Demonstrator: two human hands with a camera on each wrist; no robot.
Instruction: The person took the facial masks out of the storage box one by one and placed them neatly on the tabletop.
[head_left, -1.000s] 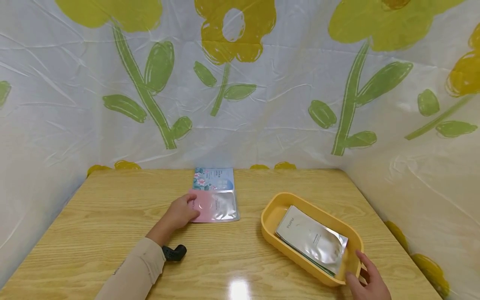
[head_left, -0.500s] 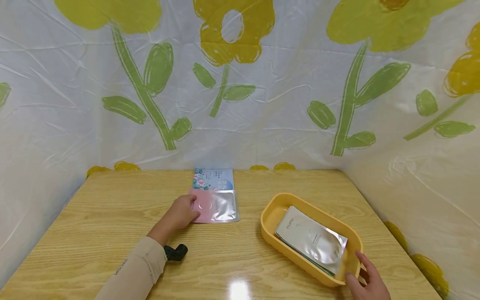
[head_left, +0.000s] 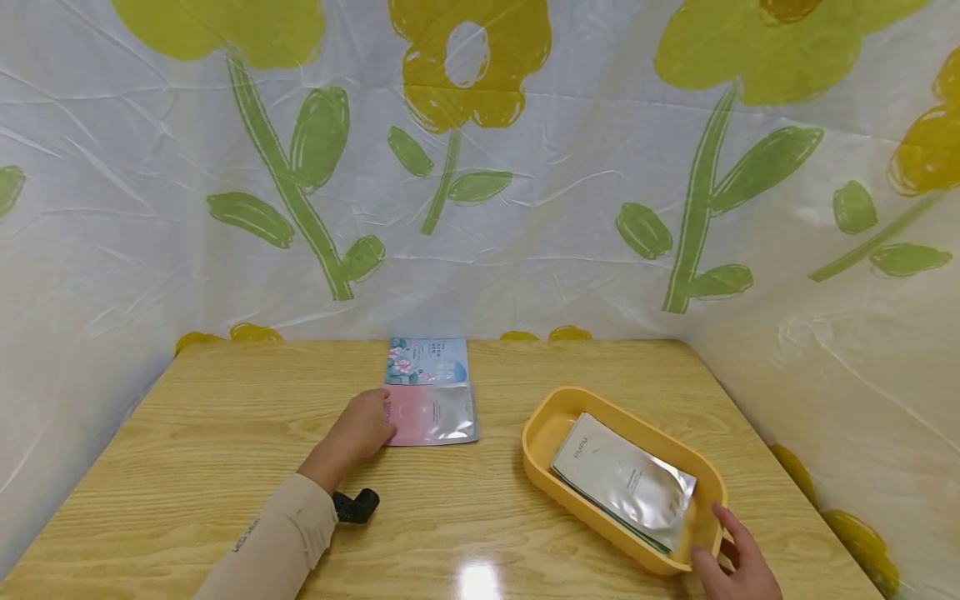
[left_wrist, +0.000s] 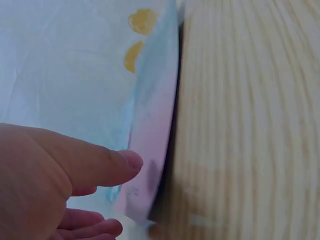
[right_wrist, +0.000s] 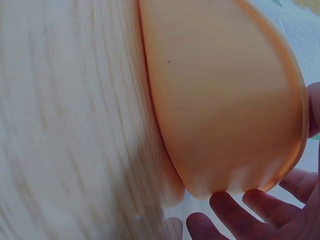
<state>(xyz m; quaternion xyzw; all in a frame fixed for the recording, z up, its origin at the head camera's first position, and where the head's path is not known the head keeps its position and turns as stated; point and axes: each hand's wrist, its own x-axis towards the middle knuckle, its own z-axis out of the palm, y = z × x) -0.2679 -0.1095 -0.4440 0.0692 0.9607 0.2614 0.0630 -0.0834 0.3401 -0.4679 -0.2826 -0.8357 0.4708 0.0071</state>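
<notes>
A pink-and-silver sheet mask packet (head_left: pixel 442 412) lies on the table, its far edge meeting a blue floral sheet mask packet (head_left: pixel 427 360) behind it. My left hand (head_left: pixel 360 425) is at the pink packet's left edge, index finger and thumb spread apart along it. In the left wrist view the thumb (left_wrist: pixel 105 165) reaches straight onto the pink surface, with the other fingers lower down. At the right, my right hand (head_left: pixel 738 558) holds the near end of a yellow plastic basket (head_left: pixel 551 417). Its fingers (right_wrist: pixel 227 210) press the basket's outer wall. White-and-silver sheet mask packets (head_left: pixel 626 483) lie stacked inside.
The wooden table (head_left: pixel 450 517) ends at a white sheet with yellow flowers (head_left: pixel 562 208), which hangs at the back and sides. A black wrist-camera piece (head_left: pixel 356 506) sticks out from the left sleeve (head_left: pixel 277 533).
The pink packet's far left corner has shifted slightly nearer and to the right, showing a little more of the blue packet. The right hand and basket stay put.
</notes>
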